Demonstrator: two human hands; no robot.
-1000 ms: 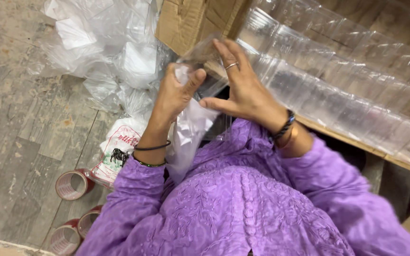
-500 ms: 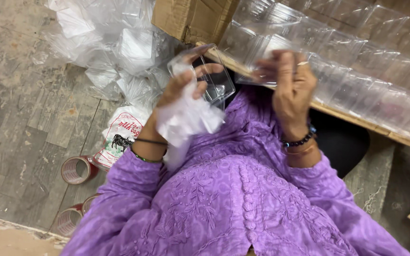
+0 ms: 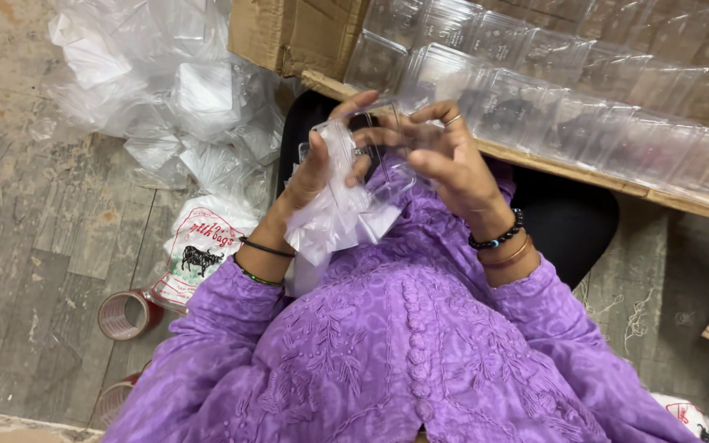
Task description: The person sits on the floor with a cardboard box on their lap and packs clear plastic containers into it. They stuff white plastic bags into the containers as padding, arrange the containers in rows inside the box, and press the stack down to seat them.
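Note:
My left hand [image 3: 322,168] grips a bunch of small clear plastic bags [image 3: 342,217] that hang down over my purple tunic. It also steadies a clear plastic box [image 3: 371,164] held in front of my chest. My right hand [image 3: 436,152] closes its fingers on the top and right side of the same box. A ring is on one right finger, and bracelets are on both wrists.
Rows of clear plastic boxes [image 3: 584,107] lie on a wooden board [image 3: 617,187] ahead. A cardboard carton [image 3: 289,33] stands at the top. A heap of clear plastic bags [image 3: 166,107] covers the floor at left, with a printed bag pack [image 3: 198,254] and tape rolls [image 3: 125,314] below.
My right hand has come back from the rows of boxes to the box at my chest. Both hands now hold it together, with the bags still in my left hand.

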